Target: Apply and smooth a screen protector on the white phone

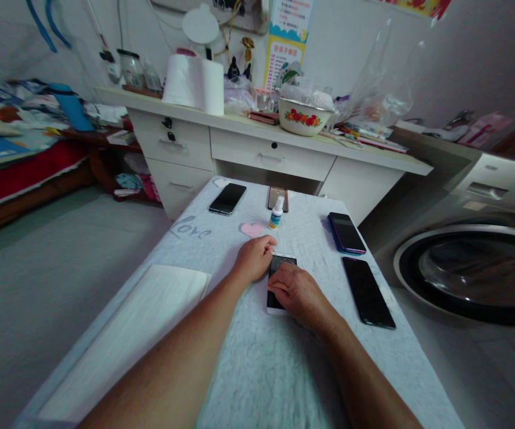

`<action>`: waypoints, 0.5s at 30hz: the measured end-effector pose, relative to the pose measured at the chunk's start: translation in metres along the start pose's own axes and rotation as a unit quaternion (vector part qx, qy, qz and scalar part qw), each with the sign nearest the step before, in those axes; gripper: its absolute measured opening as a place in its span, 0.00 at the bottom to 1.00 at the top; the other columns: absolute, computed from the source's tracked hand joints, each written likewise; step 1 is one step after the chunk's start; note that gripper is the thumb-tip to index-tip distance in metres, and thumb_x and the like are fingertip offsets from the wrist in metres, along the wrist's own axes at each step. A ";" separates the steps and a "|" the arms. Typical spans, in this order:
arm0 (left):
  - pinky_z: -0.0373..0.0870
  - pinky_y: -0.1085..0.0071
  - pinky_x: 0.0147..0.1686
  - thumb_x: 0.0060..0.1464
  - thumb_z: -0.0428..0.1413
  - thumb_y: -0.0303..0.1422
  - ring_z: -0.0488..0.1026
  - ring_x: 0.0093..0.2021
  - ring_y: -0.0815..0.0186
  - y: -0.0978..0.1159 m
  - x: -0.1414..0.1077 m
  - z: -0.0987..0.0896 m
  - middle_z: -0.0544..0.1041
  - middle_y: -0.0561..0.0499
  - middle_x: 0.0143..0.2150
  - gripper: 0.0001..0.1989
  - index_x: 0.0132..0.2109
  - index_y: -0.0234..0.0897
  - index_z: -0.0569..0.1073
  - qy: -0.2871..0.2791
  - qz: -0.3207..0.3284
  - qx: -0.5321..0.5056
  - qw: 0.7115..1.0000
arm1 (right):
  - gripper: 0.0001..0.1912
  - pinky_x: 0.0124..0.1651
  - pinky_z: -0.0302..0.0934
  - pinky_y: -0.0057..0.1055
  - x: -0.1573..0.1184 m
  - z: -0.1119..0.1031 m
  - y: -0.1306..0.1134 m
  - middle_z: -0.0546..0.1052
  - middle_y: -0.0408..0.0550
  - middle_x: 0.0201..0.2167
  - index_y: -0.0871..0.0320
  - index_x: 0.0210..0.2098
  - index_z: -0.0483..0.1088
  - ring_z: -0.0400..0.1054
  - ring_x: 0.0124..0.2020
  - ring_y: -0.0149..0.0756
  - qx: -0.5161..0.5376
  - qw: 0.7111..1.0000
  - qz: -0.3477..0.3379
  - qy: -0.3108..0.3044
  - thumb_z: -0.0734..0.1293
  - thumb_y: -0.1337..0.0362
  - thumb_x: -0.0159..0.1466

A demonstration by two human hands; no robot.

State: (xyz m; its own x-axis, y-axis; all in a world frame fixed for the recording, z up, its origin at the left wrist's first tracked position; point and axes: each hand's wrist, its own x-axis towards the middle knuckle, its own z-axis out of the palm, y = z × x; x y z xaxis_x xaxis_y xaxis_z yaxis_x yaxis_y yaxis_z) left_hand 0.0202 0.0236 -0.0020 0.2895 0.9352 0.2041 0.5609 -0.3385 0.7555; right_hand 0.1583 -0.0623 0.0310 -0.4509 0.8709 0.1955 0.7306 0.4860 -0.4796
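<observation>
A white-framed smartphone (276, 308) with a dark screen lies flat on the cloth-covered table. My left hand (254, 257) has its fingers curled against the phone's upper left edge, gripping it there. Over the screen, my right hand (291, 289) is closed with its fingers bent down; whatever may be inside them is hidden. Just beyond the hands stands a small spray bottle (276, 214) with a white cap and a blue and yellow label. A brownish phone or case (283, 192) lies behind the bottle.
Dark phones lie at the far left (228, 198) and right (347, 232), with another large black phone (368, 292) nearer. A pale folded sheet (150, 322) lies by my left forearm. Beyond the table (257, 357) stands a white desk (266, 143); a washing machine (463, 208) is at right.
</observation>
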 end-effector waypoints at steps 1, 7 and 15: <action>0.65 0.75 0.34 0.52 0.50 0.25 0.73 0.34 0.68 0.000 0.000 0.000 0.77 0.52 0.32 0.12 0.42 0.37 0.74 0.001 0.000 0.000 1.000 | 0.07 0.37 0.56 0.26 0.000 -0.001 0.000 0.72 0.44 0.30 0.58 0.31 0.74 0.65 0.34 0.32 -0.006 1.000 0.007 0.001 0.64 0.71 0.61; 0.65 0.75 0.34 0.53 0.50 0.26 0.73 0.34 0.68 -0.003 0.001 0.002 0.77 0.52 0.33 0.11 0.42 0.38 0.74 0.000 -0.008 0.000 1.000 | 0.10 0.39 0.57 0.28 0.001 -0.005 0.007 0.73 0.46 0.31 0.58 0.31 0.74 0.66 0.35 0.33 -0.045 0.997 0.054 0.001 0.63 0.74 0.60; 0.66 0.74 0.35 0.52 0.50 0.26 0.73 0.34 0.68 -0.002 0.002 0.001 0.78 0.52 0.33 0.11 0.42 0.37 0.74 -0.005 -0.008 -0.007 1.000 | 0.09 0.36 0.55 0.26 0.000 -0.003 0.001 0.72 0.45 0.29 0.58 0.30 0.74 0.65 0.32 0.31 -0.022 0.999 0.032 -0.012 0.63 0.73 0.60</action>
State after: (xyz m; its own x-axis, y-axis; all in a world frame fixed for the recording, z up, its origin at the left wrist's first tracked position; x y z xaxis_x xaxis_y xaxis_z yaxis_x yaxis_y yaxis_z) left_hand 0.0204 0.0256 -0.0035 0.2882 0.9392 0.1867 0.5538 -0.3225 0.7676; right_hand 0.1603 -0.0616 0.0337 -0.4138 0.8987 0.1456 0.7804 0.4325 -0.4515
